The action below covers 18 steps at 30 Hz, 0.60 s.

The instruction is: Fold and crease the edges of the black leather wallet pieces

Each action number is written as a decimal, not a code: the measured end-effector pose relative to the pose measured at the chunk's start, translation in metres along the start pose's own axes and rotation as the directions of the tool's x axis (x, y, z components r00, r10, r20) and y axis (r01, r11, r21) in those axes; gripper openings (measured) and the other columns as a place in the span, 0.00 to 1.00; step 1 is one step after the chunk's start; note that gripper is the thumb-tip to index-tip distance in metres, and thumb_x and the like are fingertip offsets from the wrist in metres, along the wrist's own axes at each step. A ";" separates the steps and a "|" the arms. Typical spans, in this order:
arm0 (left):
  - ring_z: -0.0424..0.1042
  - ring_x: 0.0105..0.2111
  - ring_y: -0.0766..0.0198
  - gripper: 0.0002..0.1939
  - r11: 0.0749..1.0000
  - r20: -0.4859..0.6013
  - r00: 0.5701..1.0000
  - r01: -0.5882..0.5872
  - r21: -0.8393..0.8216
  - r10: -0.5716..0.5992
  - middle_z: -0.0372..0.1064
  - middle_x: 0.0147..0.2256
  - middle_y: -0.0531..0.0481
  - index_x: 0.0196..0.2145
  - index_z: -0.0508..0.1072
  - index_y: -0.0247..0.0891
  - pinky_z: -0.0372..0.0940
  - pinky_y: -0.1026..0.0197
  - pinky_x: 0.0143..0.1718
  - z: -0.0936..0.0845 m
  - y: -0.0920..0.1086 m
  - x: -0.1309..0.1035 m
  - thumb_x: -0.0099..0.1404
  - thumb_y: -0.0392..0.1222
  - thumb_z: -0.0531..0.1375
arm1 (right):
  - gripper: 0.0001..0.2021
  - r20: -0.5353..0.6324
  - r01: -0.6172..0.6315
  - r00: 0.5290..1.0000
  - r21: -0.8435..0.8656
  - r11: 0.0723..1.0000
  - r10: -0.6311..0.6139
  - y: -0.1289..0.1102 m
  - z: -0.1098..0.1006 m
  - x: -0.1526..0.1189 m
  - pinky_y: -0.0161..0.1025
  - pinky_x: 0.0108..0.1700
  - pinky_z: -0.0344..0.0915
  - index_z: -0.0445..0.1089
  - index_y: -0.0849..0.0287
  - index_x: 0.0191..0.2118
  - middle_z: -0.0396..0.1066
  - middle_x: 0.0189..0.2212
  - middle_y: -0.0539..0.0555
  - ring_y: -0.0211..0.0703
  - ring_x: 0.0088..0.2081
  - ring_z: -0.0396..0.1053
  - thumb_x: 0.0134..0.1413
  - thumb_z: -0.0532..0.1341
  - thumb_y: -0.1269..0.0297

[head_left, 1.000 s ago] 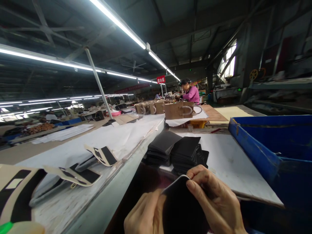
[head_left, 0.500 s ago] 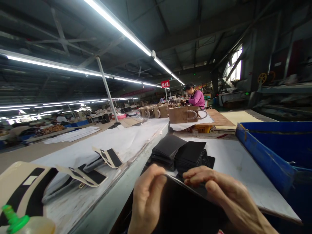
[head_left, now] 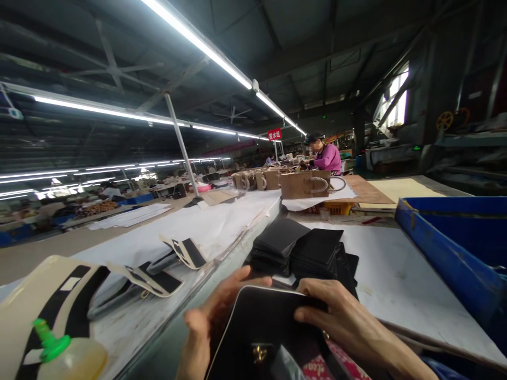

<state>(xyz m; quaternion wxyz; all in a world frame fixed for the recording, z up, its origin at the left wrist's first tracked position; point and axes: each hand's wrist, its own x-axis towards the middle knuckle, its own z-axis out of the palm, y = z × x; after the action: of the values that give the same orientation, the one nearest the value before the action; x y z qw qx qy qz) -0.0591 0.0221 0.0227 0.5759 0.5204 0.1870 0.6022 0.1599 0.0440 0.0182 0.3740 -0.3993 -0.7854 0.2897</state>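
A black bag [head_left: 273, 311] with a pale edge line and a small gold-coloured fitting stands tilted in front of me. My right hand [head_left: 336, 306] pinches its upper right edge, thumb on the near face and fingers over the top. Beside the left edge is my left hand [head_left: 214, 311], thumb and fingers spread apart, the fingers partly behind the bag; whether they touch it I cannot tell. Just beyond the hands lie stacks of black flat pieces [head_left: 317, 250]. Below the bag a red printed cloth [head_left: 336, 364] shows.
At left are cream-and-black bag pieces [head_left: 158, 279] and a glue bottle with a green cap [head_left: 75, 353]. A blue bin [head_left: 443, 258] stands at right. Brown bags [head_left: 303, 184] line the far table, where a person in a purple top [head_left: 328, 157] works.
The bag has turned, so its front face and gold-coloured fitting show. My left hand has gone from gripping the edge to spread fingers; my right hand now pinches the top edge.
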 end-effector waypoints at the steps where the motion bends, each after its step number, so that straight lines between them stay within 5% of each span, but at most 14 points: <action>1: 0.75 0.49 0.47 0.41 0.995 -0.021 0.999 0.043 0.087 -0.041 0.76 0.51 0.42 0.56 0.74 0.45 0.72 0.53 0.47 -0.006 0.002 -0.007 0.56 0.75 0.55 | 0.11 -0.025 0.006 1.000 -0.087 0.996 -0.009 -0.001 -0.003 -0.001 0.31 0.29 0.54 0.63 0.61 0.26 0.63 0.25 0.47 0.34 0.27 0.59 0.59 0.61 0.69; 4: 0.77 0.47 0.52 0.35 0.863 -0.123 0.992 0.035 0.504 0.031 0.77 0.50 0.46 0.55 0.74 0.44 0.72 0.61 0.46 -0.015 -0.001 -0.016 0.54 0.64 0.67 | 0.09 -0.040 0.062 0.996 -0.244 0.968 -0.074 -0.002 -0.006 -0.001 0.31 0.31 0.56 0.66 0.60 0.28 0.67 0.27 0.48 0.35 0.28 0.63 0.61 0.61 0.69; 6: 0.76 0.49 0.55 0.27 0.725 -0.207 0.969 0.045 0.687 0.137 0.74 0.54 0.48 0.54 0.74 0.45 0.71 0.63 0.48 -0.015 -0.008 -0.015 0.61 0.59 0.65 | 0.10 -0.030 0.093 0.994 -0.301 0.949 -0.107 -0.001 -0.002 0.000 0.32 0.30 0.57 0.66 0.59 0.28 0.67 0.26 0.47 0.35 0.27 0.64 0.61 0.62 0.69; 12: 0.76 0.49 0.59 0.21 0.697 -0.304 0.928 0.072 0.713 0.215 0.78 0.48 0.52 0.53 0.73 0.47 0.70 0.64 0.45 -0.012 -0.025 -0.014 0.65 0.56 0.60 | 0.03 -0.024 0.127 0.990 -0.299 0.946 -0.141 -0.001 0.006 -0.001 0.33 0.31 0.63 0.71 0.56 0.35 0.73 0.30 0.47 0.38 0.30 0.71 0.60 0.64 0.69; 18: 0.76 0.37 0.67 0.16 0.735 -0.310 0.939 0.105 0.670 0.148 0.78 0.37 0.56 0.47 0.74 0.46 0.69 0.70 0.39 -0.004 -0.031 -0.016 0.65 0.55 0.61 | 0.10 -0.059 0.355 0.919 -0.301 0.885 -0.389 0.001 0.027 0.006 0.34 0.33 0.66 0.70 0.59 0.44 0.74 0.34 0.51 0.40 0.33 0.73 0.67 0.59 0.58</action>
<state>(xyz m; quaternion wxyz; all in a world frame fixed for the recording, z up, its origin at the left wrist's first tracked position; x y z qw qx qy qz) -0.0507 0.0174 -0.0110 0.2982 0.5831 0.4843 0.5802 0.1360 0.0449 0.0049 0.4070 -0.3071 -0.8572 0.0724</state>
